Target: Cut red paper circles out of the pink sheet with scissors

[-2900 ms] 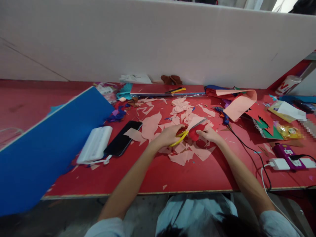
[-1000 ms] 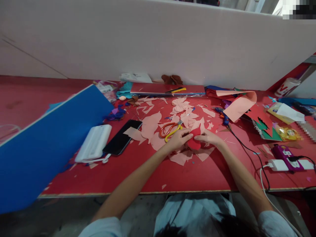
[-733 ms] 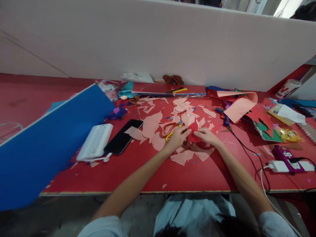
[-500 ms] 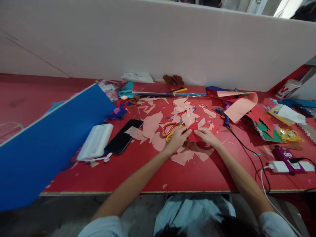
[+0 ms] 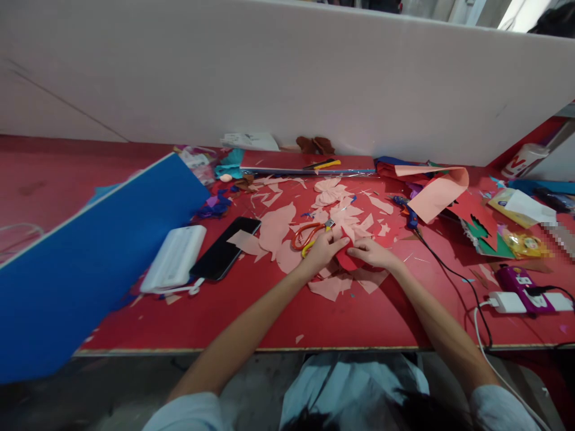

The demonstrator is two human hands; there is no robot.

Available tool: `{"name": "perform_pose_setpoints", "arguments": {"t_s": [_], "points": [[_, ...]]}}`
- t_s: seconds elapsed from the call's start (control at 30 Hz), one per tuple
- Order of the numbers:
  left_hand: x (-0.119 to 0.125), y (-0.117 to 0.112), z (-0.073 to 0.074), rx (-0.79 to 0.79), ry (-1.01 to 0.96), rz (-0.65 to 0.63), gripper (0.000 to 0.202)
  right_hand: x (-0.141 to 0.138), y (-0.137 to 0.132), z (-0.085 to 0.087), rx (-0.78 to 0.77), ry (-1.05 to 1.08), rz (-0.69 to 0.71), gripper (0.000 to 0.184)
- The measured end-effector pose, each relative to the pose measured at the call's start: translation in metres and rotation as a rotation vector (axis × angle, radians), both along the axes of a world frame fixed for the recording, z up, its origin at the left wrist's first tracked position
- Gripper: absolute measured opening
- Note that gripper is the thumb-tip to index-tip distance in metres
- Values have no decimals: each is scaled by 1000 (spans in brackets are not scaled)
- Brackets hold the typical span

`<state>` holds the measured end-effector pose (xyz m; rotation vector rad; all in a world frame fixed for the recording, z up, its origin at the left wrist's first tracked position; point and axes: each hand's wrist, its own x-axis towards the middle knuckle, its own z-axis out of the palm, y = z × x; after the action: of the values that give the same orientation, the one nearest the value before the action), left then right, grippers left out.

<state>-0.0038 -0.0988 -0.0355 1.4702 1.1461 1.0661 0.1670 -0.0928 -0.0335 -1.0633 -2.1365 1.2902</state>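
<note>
Between my two hands is a small red cut piece (image 5: 348,260), paper or felt, held a little above the table. My left hand (image 5: 324,249) pinches its left edge between thumb and fingers. From the other side, my right hand (image 5: 372,252) grips the piece with its fingers closed. Scissors (image 5: 308,234) with orange and yellow handles lie just beyond my left hand, partly covered by it. Pale pink cut scraps (image 5: 277,228) are scattered around and beneath both hands, some of them shaped like petals or leaves.
A big blue board (image 5: 112,251) leans in at the left, beside a white power bank (image 5: 174,257) and a black phone (image 5: 225,248). On the right lie a blue glue gun (image 5: 411,219) with its cord, a curled pink sheet (image 5: 440,194) and a purple power strip (image 5: 523,290).
The red piece has turned and tilted, its lower part now showing below my fingers. My right hand has shifted slightly left, closer to my left hand.
</note>
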Motion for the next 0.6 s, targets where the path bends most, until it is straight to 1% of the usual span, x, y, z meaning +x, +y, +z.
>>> {"name": "perform_pose_setpoints", "arguments": {"t_s": [0.07, 0.13, 0.27, 0.33, 0.47, 0.6], "points": [[-1, 2, -5, 11, 13, 14, 36, 0, -1, 1, -3, -5, 9, 37], [-2, 3, -6, 42, 20, -3, 34, -1, -1, 3, -1, -2, 8, 35], [-4, 3, -1, 115, -5, -90, 23, -2, -2, 5, -9, 5, 16, 31], [-4, 2, 2, 119, -27, -107, 21, -2, -2, 3, -10, 17, 13, 30], [-4, 1, 5, 81, -76, -68, 21, -2, 0, 0, 8, 68, -7, 34], [-4, 0, 10, 72, -106, 13, 26, -2, 0, -1, 40, 70, -8, 35]]}}
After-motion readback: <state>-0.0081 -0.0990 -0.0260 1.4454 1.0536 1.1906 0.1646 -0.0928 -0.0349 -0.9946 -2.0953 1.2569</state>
